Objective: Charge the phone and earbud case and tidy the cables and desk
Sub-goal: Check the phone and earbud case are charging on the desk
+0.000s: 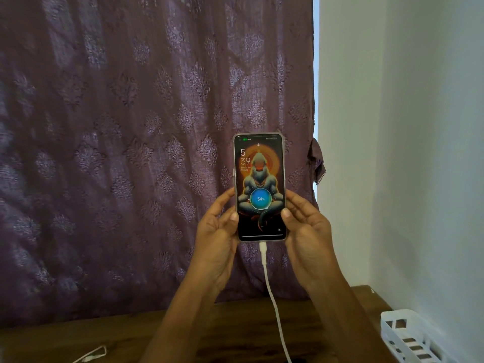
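I hold a phone [259,176] upright in front of me, its lit screen showing a charging circle that reads 54%. My left hand [217,231] grips its lower left edge with the thumb on the screen side. My right hand [306,231] grips the lower right edge the same way. A white charging cable [272,297] is plugged into the phone's bottom and hangs down over the wooden desk [235,323] to the frame's lower edge. No earbud case is in view.
A purple patterned curtain [131,127] hangs behind the desk. A white wall [406,127] stands on the right. A white slotted plastic basket [411,336] sits at the desk's right end. Another white cable end [91,355] lies at the lower left.
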Available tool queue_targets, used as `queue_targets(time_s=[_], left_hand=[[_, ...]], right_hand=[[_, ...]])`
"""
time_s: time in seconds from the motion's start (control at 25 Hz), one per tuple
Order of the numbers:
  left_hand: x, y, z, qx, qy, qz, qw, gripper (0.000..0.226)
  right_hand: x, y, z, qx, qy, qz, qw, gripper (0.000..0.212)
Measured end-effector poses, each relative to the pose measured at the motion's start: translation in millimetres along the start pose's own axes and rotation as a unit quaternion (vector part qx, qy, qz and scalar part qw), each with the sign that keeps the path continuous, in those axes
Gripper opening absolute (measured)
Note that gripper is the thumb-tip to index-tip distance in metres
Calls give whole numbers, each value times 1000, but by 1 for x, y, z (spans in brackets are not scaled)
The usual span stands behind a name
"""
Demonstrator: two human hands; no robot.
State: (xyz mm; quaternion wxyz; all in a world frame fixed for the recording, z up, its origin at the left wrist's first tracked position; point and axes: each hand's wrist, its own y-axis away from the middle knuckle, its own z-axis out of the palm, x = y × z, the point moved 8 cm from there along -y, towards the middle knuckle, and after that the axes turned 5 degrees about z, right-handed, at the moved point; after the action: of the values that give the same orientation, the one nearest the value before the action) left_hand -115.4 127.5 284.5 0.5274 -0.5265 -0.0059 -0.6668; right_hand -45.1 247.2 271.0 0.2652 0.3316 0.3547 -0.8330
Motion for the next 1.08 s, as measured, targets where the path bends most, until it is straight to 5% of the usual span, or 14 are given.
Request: queue_targets(time_s=[1.08], left_hand=[[-3, 8, -2, 9, -6, -9, 1000, 36]], right_hand=[[2, 9, -4, 7, 11, 14, 1000, 32]])
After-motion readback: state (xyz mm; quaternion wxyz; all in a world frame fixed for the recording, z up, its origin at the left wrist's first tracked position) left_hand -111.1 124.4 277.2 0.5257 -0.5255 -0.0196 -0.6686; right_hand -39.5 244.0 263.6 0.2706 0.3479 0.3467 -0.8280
